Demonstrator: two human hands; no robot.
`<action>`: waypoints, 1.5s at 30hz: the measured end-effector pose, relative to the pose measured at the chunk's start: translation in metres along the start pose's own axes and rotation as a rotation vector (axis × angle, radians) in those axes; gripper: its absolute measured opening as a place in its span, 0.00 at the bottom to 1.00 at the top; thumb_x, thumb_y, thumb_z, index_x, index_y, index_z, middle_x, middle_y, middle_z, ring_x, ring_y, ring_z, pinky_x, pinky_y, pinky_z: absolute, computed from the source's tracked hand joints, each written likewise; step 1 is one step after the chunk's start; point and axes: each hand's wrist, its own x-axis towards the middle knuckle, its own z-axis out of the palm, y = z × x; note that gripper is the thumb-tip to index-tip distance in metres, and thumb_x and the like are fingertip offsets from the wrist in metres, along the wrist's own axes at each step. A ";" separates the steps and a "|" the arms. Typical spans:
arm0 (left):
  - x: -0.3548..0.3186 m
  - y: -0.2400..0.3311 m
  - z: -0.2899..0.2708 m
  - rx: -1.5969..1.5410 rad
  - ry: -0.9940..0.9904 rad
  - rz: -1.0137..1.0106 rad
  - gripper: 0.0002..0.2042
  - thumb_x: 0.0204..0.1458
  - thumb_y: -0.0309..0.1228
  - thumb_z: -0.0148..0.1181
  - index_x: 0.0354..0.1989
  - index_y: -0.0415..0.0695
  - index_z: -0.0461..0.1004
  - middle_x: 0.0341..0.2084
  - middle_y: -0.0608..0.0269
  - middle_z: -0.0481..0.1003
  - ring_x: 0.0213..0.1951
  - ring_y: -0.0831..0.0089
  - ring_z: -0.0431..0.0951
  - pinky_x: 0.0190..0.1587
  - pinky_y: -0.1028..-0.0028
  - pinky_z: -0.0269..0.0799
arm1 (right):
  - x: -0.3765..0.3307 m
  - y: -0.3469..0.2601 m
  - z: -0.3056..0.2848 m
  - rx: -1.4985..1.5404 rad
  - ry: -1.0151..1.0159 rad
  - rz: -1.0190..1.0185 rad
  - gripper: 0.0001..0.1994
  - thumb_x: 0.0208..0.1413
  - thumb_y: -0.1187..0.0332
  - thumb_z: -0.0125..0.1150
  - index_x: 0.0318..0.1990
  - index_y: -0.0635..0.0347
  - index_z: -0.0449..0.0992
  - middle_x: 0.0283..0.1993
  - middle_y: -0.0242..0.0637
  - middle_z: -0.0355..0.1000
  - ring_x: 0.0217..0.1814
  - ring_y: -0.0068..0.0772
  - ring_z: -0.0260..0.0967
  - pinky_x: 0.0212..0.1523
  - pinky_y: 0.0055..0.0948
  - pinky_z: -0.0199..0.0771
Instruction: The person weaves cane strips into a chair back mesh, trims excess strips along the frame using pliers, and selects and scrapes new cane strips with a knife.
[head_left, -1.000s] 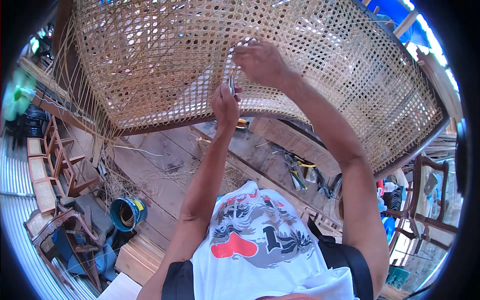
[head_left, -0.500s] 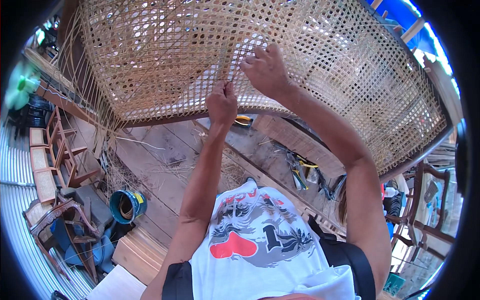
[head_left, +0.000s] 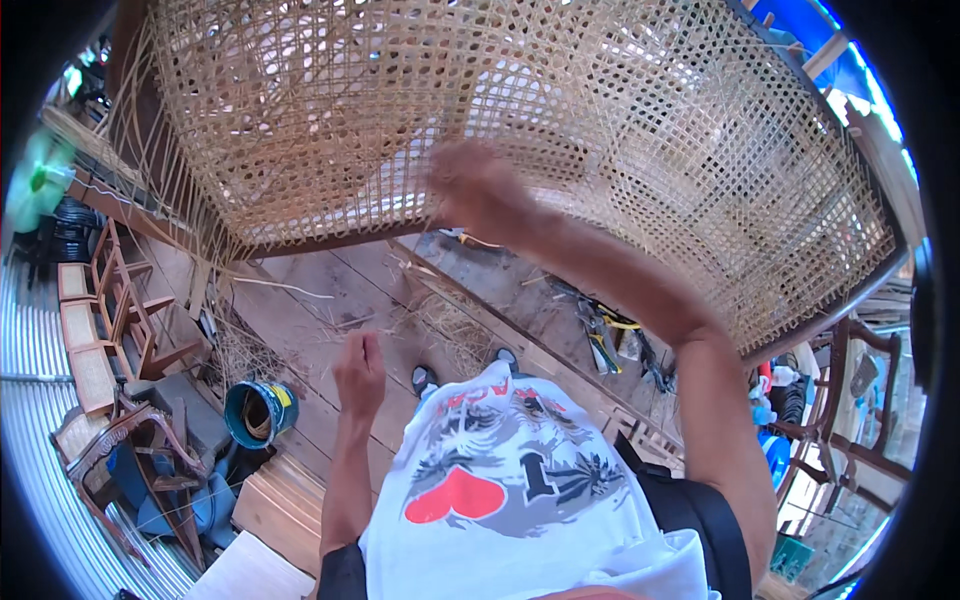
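A large woven cane panel (head_left: 340, 130) in a dark wooden frame (head_left: 340, 240) stretches across the upper part of the view. Its open mesh has many loose strand ends hanging off the left edge. My right hand (head_left: 478, 190) is over the panel's lower middle, smeared by motion, so its fingers cannot be made out. Below the frame and apart from it, my left hand (head_left: 360, 378) is closed above the plank floor, thumb and fingers pressed together. Whatever it may hold is too thin or hidden to see.
Loose cane scraps (head_left: 450, 325) litter the plank floor (head_left: 300, 310). On the left are a teal bucket (head_left: 258, 413) with coiled cane in it, wooden chair frames (head_left: 120, 310) and stacked boards (head_left: 280, 520). Hand tools (head_left: 603, 345) lie right of centre; another chair frame (head_left: 835, 420) stands far right.
My left hand has left the panel and dropped down toward my body. My right hand has swept down and left across the weave.
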 end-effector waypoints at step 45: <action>0.214 0.180 0.137 -1.034 -0.004 -0.391 0.32 0.88 0.61 0.66 0.45 0.39 0.89 0.31 0.63 0.93 0.30 0.82 0.86 0.30 0.74 0.78 | 0.020 0.039 -0.043 -0.526 -0.101 -0.022 0.08 0.73 0.60 0.75 0.47 0.49 0.96 0.55 0.32 0.92 0.64 0.40 0.90 0.67 0.54 0.85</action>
